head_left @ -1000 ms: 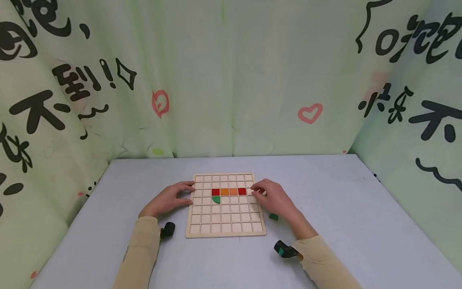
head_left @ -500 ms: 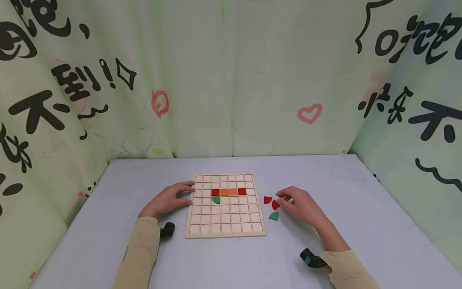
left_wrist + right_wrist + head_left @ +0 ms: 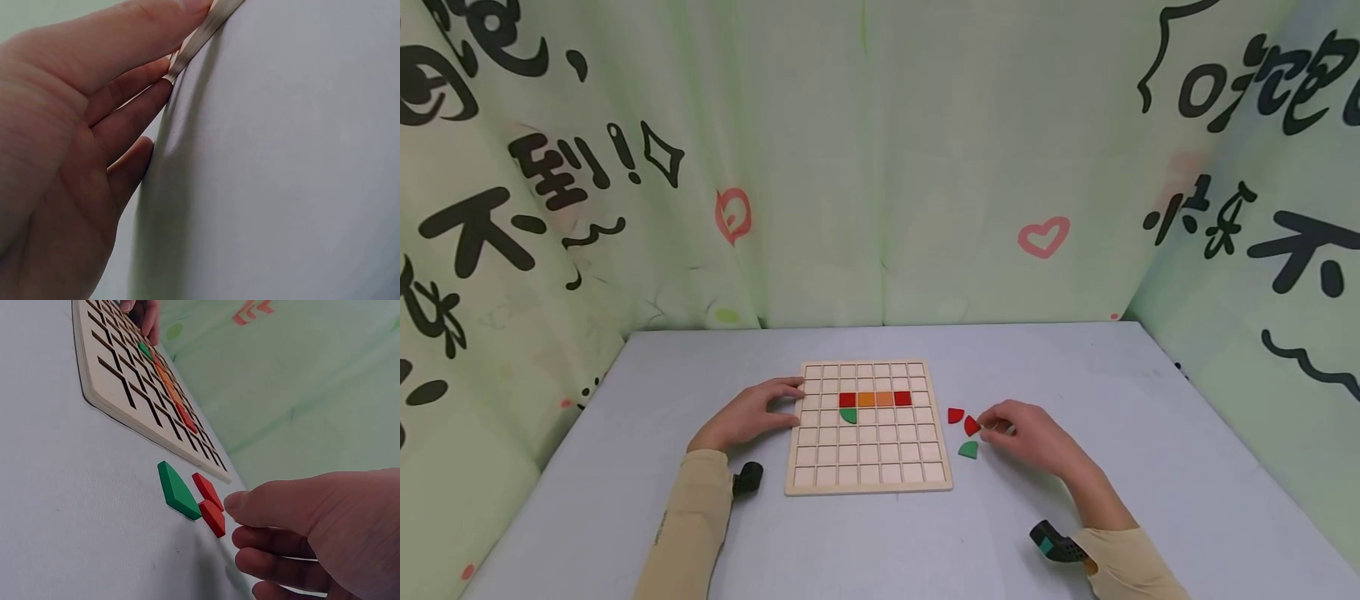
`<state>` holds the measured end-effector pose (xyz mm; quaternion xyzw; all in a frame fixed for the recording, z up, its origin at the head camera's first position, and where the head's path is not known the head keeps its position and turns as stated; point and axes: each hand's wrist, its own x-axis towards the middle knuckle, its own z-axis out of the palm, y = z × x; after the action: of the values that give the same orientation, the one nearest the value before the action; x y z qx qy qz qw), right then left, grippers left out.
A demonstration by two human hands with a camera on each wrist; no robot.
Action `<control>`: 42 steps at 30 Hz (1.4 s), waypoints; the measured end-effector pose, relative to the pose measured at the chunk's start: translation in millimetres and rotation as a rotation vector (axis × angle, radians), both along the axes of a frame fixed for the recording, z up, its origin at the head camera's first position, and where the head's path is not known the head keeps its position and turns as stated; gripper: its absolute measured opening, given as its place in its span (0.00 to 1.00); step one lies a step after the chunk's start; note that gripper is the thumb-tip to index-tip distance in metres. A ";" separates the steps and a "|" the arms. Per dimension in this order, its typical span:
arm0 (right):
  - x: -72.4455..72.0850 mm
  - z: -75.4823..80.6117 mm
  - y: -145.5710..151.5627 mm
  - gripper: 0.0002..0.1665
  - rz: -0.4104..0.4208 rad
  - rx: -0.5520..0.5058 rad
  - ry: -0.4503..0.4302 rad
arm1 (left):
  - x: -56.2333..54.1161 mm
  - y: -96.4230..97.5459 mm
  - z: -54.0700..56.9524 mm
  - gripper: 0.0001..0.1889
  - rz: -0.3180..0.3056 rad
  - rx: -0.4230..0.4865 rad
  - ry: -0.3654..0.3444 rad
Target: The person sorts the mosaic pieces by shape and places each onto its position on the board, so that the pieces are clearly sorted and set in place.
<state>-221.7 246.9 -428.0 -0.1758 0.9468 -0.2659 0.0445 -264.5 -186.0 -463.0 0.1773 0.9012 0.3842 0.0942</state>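
Note:
A wooden grid board lies flat on the table. One row of it bears a red square, two orange squares and another red square; a green quarter-circle piece sits under the left one. My left hand rests its thumb and fingertips against the board's left edge. Right of the board lie two red quarter-circle pieces and a green quarter-circle piece. My right hand has its fingertips right beside the nearer red piece, thumb a little apart from the fingers.
The white table reaches back to a pale green curtain with black lettering at both sides. Black wrist cameras are strapped on both forearms, over beige sleeves.
My right hand has moved right from the board's edge, uncovering the two red quarter-circle pieces, then slightly down to the nearer one. The left hand and the board have stayed put.

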 end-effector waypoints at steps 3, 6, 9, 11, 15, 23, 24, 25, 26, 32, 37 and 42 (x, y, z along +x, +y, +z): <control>1.2 0.4 0.1 0.09 0.037 0.008 -0.025 | -0.9 -0.5 -0.4 0.25 -0.003 -0.005 0.002; 2.4 0.8 -0.7 0.10 0.056 0.014 -0.055 | -1.3 -1.0 -0.8 0.25 -0.005 -0.007 0.002; 3.3 0.7 -1.7 0.10 0.061 0.008 -0.078 | -1.6 -0.6 -0.5 0.24 -0.005 -0.010 0.003; 3.8 -0.2 -1.9 0.10 0.073 0.001 -0.078 | -1.9 -0.1 -0.1 0.24 -0.006 -0.012 0.003; 3.5 -2.9 -2.6 0.09 0.101 -0.009 -0.066 | -2.1 0.4 1.5 0.24 -0.004 -0.016 0.001; 3.1 -4.2 -4.5 0.10 0.086 -0.013 -0.063 | -1.7 1.5 3.6 0.24 0.005 -0.018 -0.003; 3.2 -4.3 -4.9 0.10 0.078 -0.015 -0.067 | -1.5 1.7 3.7 0.24 0.007 -0.019 -0.004; 3.3 -4.2 -5.3 0.10 0.076 -0.015 -0.066 | -1.3 1.9 3.9 0.24 0.010 -0.020 -0.005; 3.4 -4.2 -5.7 0.10 0.067 -0.016 -0.070 | -1.1 2.2 4.2 0.24 0.013 -0.021 -0.007; 3.5 -4.6 -5.0 0.10 0.036 0.002 -0.074 | 0.1 2.6 5.0 0.24 0.013 -0.028 -0.007; 2.7 -6.0 -2.5 0.10 0.051 0.006 -0.065 | -0.3 2.0 4.6 0.24 0.004 -0.027 0.000; 0.6 -7.5 -1.2 0.11 0.111 -0.016 -0.061 | -0.6 1.3 4.5 0.24 0.001 -0.026 0.000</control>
<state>-221.1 245.7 -435.5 -0.2203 0.9316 -0.2759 0.0867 -265.1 -184.8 -458.5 0.1758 0.9061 0.3726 0.0961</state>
